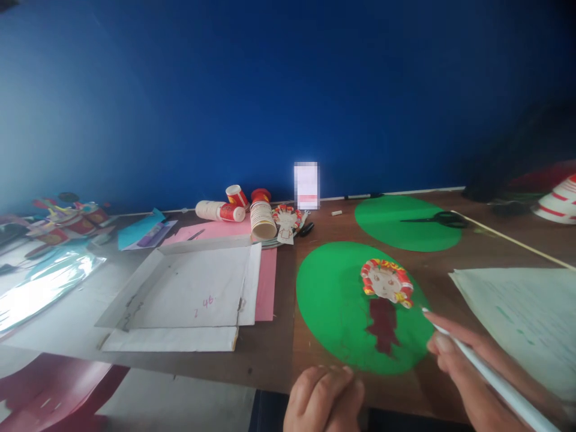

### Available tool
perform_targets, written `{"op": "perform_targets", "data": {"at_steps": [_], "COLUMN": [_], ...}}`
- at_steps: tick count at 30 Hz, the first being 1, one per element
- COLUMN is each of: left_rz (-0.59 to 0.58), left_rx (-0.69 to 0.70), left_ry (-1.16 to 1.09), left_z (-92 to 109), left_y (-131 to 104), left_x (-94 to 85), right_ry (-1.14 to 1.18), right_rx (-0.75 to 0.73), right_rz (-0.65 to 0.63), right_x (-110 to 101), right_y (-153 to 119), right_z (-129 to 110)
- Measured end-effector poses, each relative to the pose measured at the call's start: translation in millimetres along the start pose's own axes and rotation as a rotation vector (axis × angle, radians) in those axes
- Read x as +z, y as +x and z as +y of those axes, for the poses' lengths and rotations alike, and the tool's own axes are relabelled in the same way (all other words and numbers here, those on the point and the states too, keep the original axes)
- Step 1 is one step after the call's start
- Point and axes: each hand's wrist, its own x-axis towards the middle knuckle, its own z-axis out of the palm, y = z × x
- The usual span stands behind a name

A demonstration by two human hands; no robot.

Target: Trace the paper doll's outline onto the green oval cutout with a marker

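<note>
A green oval sheet (328, 300) lies on the brown table. On it are a cut-out face with red and yellow trim (386, 283) and, just below, a dark red dress-like shape (383, 327). My right hand (468, 360) grips a white pen (495, 384) at the sheet's right edge, its tip raised near the face. My left hand (326, 399) rests curled at the table's front edge, below the green sheet; whether it holds anything is hidden.
Black scissors (436, 220) lie on a second green oval (382, 219). A wooden stick (517, 241) and papers (517, 324) are at right. Left stand a white box lid (193, 288), paper cups (263, 221) and pink paper (266, 288).
</note>
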Motion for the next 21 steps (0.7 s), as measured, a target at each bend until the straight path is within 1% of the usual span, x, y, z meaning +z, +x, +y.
{"op": "perform_targets", "data": {"at_steps": [1,2,3,4,6,8,10,12,14,18,21], "left_rz": [-0.03,-0.081,-0.137,-0.197,-0.298,-0.39,-0.447,-0.474,-0.487,-0.514,-0.525], "left_rx": [0.003,0.012,0.024,0.035,0.072,0.116,0.139,0.152,0.152,0.137,0.125], "left_ry": [0.008,0.022,0.036,0.045,0.044,0.029,0.018,0.006,-0.01,-0.023,-0.018], "left_z": [1.8,2.5,2.0,0.4,-5.2,-11.8,-16.9,-19.6,-20.1,-19.2,-19.4], "left_y": [2.3,4.6,7.1,9.9,17.7,28.3,39.7,48.7,53.3,51.2,47.9], "left_x": [0.2,-0.6,-2.5,-5.4,-12.6,-19.3,-22.7,-22.4,-19.1,-10.5,-7.5], "right_ry": [-0.03,-0.071,-0.102,-0.127,-0.12,-0.159,-0.224,-0.253,-0.273,-0.277,-0.26], "right_rx": [-0.005,0.029,0.089,0.106,0.127,0.102,0.127,0.157,0.187,0.227,0.24], "right_rz": [0.022,0.044,0.039,0.055,-0.028,-0.111,-0.207,-0.272,-0.317,-0.398,-0.427], "right_x": [-0.8,-1.7,-2.6,-3.3,-3.1,-0.3,5.1,12.3,20.0,32.3,38.4], "right_y": [7.1,15.3,24.6,34.6,55.2,74.1,89.4,101.0,110.1,123.2,128.0], "right_z": [-3.0,-4.8,-5.0,-3.1,6.7,21.9,37.8,50.3,58.0,63.6,66.1]}}
